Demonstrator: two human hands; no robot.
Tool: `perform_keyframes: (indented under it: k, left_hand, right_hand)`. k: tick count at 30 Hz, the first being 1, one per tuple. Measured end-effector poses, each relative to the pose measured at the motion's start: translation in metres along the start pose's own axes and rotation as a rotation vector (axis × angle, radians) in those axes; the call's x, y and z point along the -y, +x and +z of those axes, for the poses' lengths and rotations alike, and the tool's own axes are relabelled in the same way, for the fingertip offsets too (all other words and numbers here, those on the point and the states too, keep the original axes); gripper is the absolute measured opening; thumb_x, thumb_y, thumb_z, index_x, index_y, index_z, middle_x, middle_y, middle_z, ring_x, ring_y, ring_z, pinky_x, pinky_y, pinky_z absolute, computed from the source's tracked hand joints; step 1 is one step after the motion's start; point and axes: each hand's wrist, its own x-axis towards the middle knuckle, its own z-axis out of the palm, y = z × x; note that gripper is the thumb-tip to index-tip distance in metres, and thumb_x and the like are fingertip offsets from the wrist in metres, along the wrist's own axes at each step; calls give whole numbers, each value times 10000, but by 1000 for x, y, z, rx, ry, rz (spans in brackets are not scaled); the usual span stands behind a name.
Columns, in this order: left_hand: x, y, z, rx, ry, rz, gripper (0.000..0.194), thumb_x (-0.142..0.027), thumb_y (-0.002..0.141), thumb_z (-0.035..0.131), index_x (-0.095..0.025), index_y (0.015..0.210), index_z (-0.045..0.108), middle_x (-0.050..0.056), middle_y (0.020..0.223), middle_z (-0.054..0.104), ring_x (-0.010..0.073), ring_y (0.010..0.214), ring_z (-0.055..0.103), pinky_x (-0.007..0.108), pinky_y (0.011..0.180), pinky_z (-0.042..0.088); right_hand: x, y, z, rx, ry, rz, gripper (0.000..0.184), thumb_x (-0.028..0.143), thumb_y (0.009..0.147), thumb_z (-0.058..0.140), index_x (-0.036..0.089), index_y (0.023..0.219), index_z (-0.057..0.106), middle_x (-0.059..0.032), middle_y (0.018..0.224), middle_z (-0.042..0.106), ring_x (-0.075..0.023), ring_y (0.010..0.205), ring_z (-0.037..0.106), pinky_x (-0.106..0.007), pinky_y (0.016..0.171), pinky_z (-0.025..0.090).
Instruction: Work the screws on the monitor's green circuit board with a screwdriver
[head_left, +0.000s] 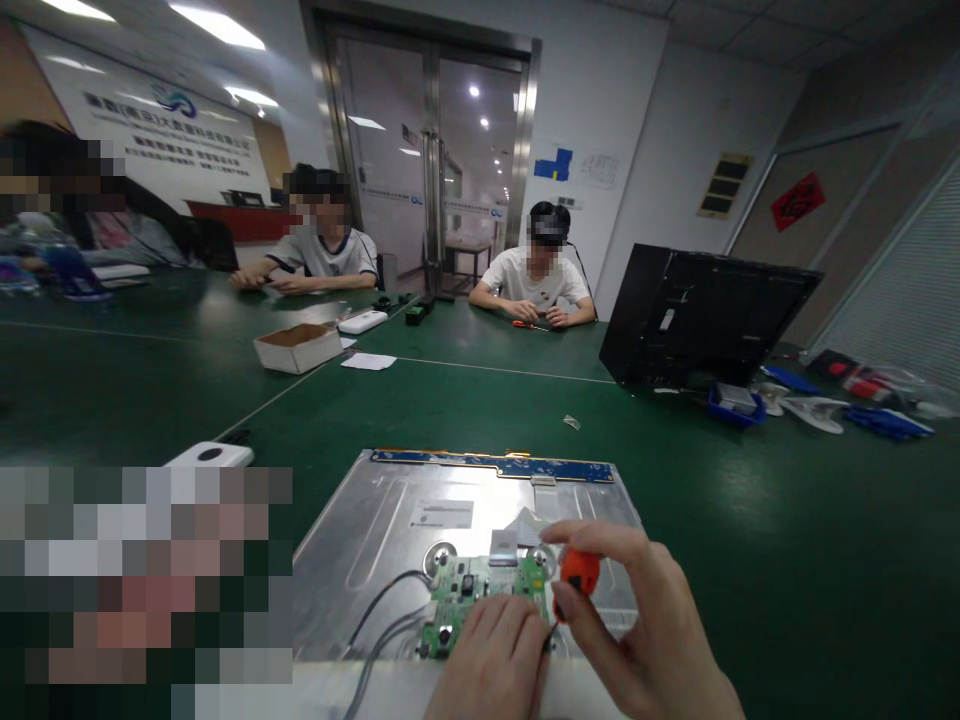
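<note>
A flat silver display panel lies on the table before me, its metal back facing up. On it sits a green circuit board, joined by a flat ribbon cable and dark wires. My right hand grips an orange-handled screwdriver between thumb and fingers, its shaft pointing down to the board's right edge. My left hand rests over the board's lower right part, fingers pressed together beside the shaft. Its fingertips and whatever they hold are hidden. A blue circuit strip runs along the panel's far edge.
Beyond the panel are a cardboard box, a white paper and a small scrap. A black monitor stands right, near a blue tray. Several people sit across the green table. Pixelation covers the lower left.
</note>
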Motion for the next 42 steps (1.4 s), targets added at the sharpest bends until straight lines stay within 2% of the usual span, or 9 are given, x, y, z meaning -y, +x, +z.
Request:
perform_keyframes:
  k: [6,11,16,21,28,31,36,39,42]
  left_hand:
    - [-2,1,-2,-7,-2,-9,206,-62,884,520,-192,1042,542,55,990,667,255,881,633,395,801,539]
    - [0,0,-2,-63,6,23,259,-55,871,507,-194,1085,549,58,970,676,259,861,642,384,765,540]
    - [0,1,-2,-89,24,27,273,-60,886,482,-203,1109,547,59,978,681,254,862,648,376,768,535]
    - [-1,5,-4,-140,53,52,264,-55,885,425,-189,1071,557,63,934,685,251,824,655,367,740,540]
    - [-4,6,-6,-115,62,34,240,-30,869,414,-189,989,547,55,912,679,246,805,648,365,728,541]
    - [-5,8,-8,-137,61,45,234,-38,895,403,-192,996,546,51,905,680,237,798,649,352,724,536]
    - [-4,8,-10,-179,69,72,242,-65,937,367,-185,1041,551,57,912,684,236,800,654,345,732,530]
    - [-4,8,-10,-139,75,59,212,-75,928,397,-188,1018,551,54,927,683,237,810,652,344,748,527]
    - [-5,7,-9,-117,69,35,194,-62,902,421,-198,966,544,43,893,673,234,792,642,341,739,519]
  right_hand:
    - [7,7,-5,77,31,-15,326,158,951,491,269,1256,519,-47,1252,681,-170,1127,657,-268,866,524]
    - [3,10,-2,-3,18,-53,257,259,932,612,240,1171,521,-58,1124,727,-193,1010,705,-265,786,548]
    - [3,13,0,-10,58,-50,150,268,930,643,254,1070,594,-43,1099,682,-159,886,698,-237,694,539]
    - [4,11,0,15,113,-32,251,208,925,630,287,1163,635,-21,965,609,-121,751,642,-220,628,526]
    - [8,10,-5,64,74,18,395,122,901,545,268,1268,556,-38,1112,690,-168,972,677,-258,766,535]
    - [9,10,-6,41,28,-7,374,147,891,577,258,1248,551,-38,1112,701,-178,983,682,-264,776,533]
    - [7,11,-3,-5,6,-69,273,186,909,613,281,1164,628,-30,1029,663,-144,834,679,-232,674,533]
    - [8,10,-4,-1,-29,-54,343,149,921,555,290,1229,610,-39,1039,656,-146,830,675,-242,661,533]
    - [10,10,-5,40,-48,-29,421,131,911,520,270,1307,550,-59,1134,680,-177,947,687,-265,707,540]
